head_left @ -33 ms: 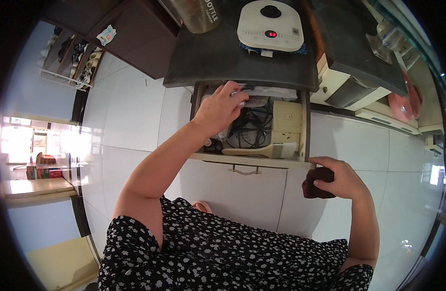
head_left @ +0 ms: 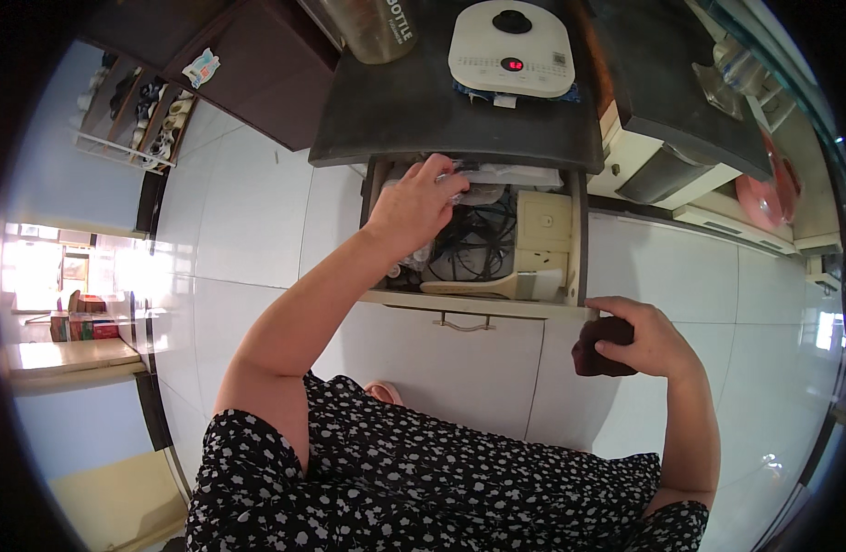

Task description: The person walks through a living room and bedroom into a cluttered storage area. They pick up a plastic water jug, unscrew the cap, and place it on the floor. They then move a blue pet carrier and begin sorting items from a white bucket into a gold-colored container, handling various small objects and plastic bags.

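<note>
My left hand (head_left: 415, 204) reaches into the pulled-out drawer (head_left: 577, 230). Its fingers are closed on crinkled clear plastic wrapping (head_left: 454, 191), whose contents I cannot make out. Beside that hand, inside the drawer, lie tangled black cables (head_left: 478, 241), a cream square plate like a wall switch (head_left: 544, 219) and a flat brush (head_left: 496, 285) with a pale handle. At the drawer's front right corner, my right hand (head_left: 645, 342) grips a dark brown lumpy object (head_left: 605, 348). One finger of it stretches to the corner of the drawer front.
Above the drawer is a dark countertop (head_left: 423, 115) with a white cooking appliance (head_left: 513, 51), its red display lit, and a see-through bottle (head_left: 372, 32). A closed cabinet door (head_left: 423, 354) is below. To the right stands another dark counter (head_left: 690, 101) with a pink basin (head_left: 763, 193) beneath it.
</note>
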{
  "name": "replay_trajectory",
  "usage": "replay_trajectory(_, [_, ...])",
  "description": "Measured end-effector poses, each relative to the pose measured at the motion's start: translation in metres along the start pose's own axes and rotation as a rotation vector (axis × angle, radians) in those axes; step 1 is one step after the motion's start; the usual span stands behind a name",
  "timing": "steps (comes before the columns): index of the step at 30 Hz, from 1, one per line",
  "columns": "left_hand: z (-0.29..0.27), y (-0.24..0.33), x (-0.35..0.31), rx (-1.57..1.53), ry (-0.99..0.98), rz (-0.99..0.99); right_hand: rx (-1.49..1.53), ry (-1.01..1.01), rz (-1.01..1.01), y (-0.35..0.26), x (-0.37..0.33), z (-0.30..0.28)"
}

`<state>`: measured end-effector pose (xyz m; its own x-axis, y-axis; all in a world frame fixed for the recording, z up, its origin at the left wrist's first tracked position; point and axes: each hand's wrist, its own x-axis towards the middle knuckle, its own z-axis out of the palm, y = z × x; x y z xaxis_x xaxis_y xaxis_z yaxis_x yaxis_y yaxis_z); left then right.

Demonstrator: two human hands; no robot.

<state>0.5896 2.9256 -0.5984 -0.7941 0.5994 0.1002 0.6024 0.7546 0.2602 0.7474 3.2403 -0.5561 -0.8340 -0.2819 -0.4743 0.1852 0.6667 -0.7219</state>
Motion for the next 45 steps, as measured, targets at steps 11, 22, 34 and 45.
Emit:
replay_trajectory(11, [0.020,0.016,-0.014,-0.307,-0.382,0.130,0.101,0.073,0.039,0.006,-0.002,-0.004])
replay_trajectory(22, [-0.005,0.065,-0.013,-0.663,-0.529,0.231,0.091,0.070,0.014,0.006,-0.003,-0.004])
replay_trajectory(34, [0.008,0.075,-0.040,0.249,-0.339,0.540,0.052,0.097,-0.052,0.014,0.003,-0.004])
replay_trajectory(45, [0.025,0.049,-0.029,0.474,0.124,0.510,0.528,0.203,0.012,0.020,0.001,-0.019])
